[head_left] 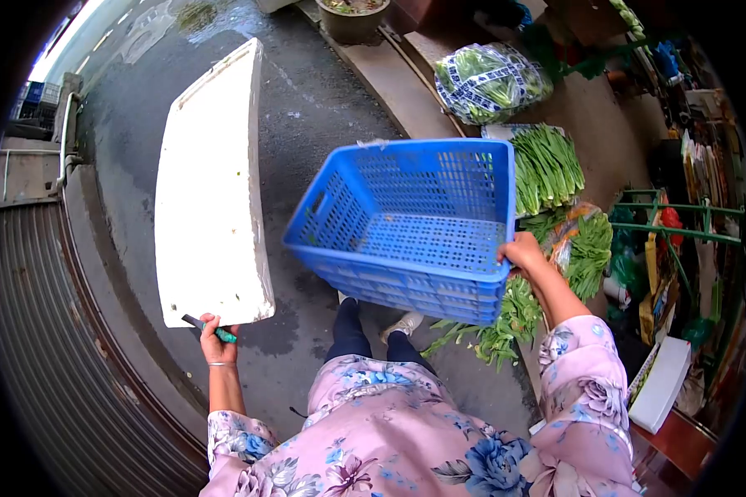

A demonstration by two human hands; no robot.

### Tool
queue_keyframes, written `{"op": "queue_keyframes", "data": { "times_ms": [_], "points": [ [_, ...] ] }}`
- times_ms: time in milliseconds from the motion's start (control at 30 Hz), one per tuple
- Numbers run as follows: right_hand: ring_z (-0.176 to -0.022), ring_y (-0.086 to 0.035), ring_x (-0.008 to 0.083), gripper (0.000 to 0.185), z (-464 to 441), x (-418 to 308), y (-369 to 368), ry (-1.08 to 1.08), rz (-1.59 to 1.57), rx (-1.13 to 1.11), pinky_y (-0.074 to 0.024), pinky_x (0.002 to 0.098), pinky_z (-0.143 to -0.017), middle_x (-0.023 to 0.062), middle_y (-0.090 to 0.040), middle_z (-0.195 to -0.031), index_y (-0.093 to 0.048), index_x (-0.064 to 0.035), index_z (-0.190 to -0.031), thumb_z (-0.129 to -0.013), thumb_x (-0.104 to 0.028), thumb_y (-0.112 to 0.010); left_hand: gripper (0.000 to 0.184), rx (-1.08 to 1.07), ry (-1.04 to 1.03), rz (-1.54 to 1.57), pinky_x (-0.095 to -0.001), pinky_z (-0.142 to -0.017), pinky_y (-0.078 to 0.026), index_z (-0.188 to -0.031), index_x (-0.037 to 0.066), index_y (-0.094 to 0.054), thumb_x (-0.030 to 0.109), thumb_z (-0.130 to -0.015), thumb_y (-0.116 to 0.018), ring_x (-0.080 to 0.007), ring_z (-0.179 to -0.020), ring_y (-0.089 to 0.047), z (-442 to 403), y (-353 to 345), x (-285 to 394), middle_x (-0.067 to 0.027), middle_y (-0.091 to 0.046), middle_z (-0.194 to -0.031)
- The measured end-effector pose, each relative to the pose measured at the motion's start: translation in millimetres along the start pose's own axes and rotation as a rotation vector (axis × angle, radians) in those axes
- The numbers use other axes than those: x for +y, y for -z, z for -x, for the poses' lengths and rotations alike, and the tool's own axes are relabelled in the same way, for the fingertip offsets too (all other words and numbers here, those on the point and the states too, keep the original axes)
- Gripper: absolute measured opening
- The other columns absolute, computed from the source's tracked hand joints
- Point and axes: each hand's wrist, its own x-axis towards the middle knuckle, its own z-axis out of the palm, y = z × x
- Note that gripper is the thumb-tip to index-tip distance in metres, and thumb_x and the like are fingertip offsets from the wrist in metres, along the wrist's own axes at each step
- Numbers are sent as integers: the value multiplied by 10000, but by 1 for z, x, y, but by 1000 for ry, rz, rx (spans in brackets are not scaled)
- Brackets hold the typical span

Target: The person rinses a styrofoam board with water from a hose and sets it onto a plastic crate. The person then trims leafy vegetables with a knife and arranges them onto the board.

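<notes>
A blue plastic crate (439, 234) with perforated walls is tilted before me, its inside facing up. The fingers of my right hand (520, 253) are wrapped round its right rim. On the left, my left hand (215, 340) is closed round a small knife (225, 334) with a green handle and a dark blade. That hand is at the near edge of a long white foam board (210, 190), which has a few specks on it. Whether the fingers also grip the board, I cannot make out.
Right of the crate lie bundled greens (547, 168), loose leafy greens (510, 319) and a bagged bundle of vegetables (491, 83). A planter pot (352, 18) stands ahead. A corrugated shutter (46, 331) lines the left; a green metal rack (680, 219) and a white box (661, 385) are at right.
</notes>
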Motion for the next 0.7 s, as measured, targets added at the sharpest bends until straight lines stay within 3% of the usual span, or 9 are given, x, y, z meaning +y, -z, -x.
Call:
{"op": "queue_keyframes", "data": {
  "times_ms": [100, 133, 200, 267, 367, 467, 500, 600, 700],
  "points": [
    [-461, -575, 278, 126, -29, -39, -28, -64, -248, -136, -489, 402, -347, 142, -572, -590, -575, 68, -703, -591, 11, -587, 169, 10, -60, 1, -352, -660, -509, -765, 151, -482, -8, -728, -527, -196, -774, -563, 11, 5, 13, 0, -527, -772],
    [-490, -585, 289, 112, -40, -48, -35, -86, -316, -151, -519, 431, -410, 153, -579, -622, -562, 71, -707, -609, 19, -576, 172, 7, -60, -9, -343, -670, -505, -764, 150, -483, -12, -726, -526, -188, -772, -561, 12, 6, 18, 9, -525, -762],
    [-557, -603, 273, 155, -74, -52, -47, -150, -426, -260, -538, 390, -454, 147, -587, -657, -560, 60, -770, -627, 0, -556, 155, -123, -62, 8, -377, -852, -435, -788, 120, -478, -20, -735, -517, -223, -958, -519, 10, 3, 21, -44, -547, -903],
    [-633, -613, 277, 192, -120, -46, -61, -174, -464, -270, -550, 405, -543, 153, -598, -732, -539, 55, -816, -635, -9, -546, 180, -77, -113, -26, -323, -718, -474, -765, 129, -472, -40, -724, -519, -139, -731, -532, 3, -18, 11, 29, -490, -722],
    [-639, -612, 218, 115, -203, -17, -84, -355, -669, -570, -537, 389, -616, 105, -610, -754, -541, -4, -795, -695, -61, -539, 196, -102, -112, -61, -277, -711, -449, -732, 109, -429, -70, -720, -506, -116, -660, -494, -12, -40, -9, 26, -445, -674],
    [-671, -623, 219, 74, -299, 35, -125, -410, -801, -308, -538, 375, -607, 99, -618, -779, -554, -38, -792, -735, -72, -522, 245, -105, -85, -132, -226, -620, -406, -690, 106, -386, -101, -701, -517, -85, -585, -430, -32, -35, -41, 24, -392, -631],
    [-617, -616, 179, 69, -320, 46, -135, -513, -960, -255, -533, 332, -540, 54, -615, -709, -564, -66, -752, -770, -97, -505, 251, -105, -77, -164, -222, -606, -395, -683, 107, -384, -100, -699, -524, -82, -582, -423, -39, -33, -51, 26, -390, -633],
    [-529, -587, 152, 96, -358, 94, -132, -585, -1220, -220, -521, 309, -474, 25, -590, -616, -565, -78, -705, -772, -107, -503, 284, -83, -60, -230, -211, -569, -361, -651, 118, -374, -105, -681, -548, -76, -560, -394, -58, -31, -82, 36, -367, -606],
    [-455, -546, 142, 176, -374, 121, -137, -544, -1215, -126, -484, 275, -410, -2, -573, -571, -560, -94, -678, -800, -189, -476, 325, -129, 50, -316, -217, -534, -323, -614, 139, -358, -101, -667, -570, -82, -529, -366, -76, -34, -115, 51, -335, -558]
  ]
}}
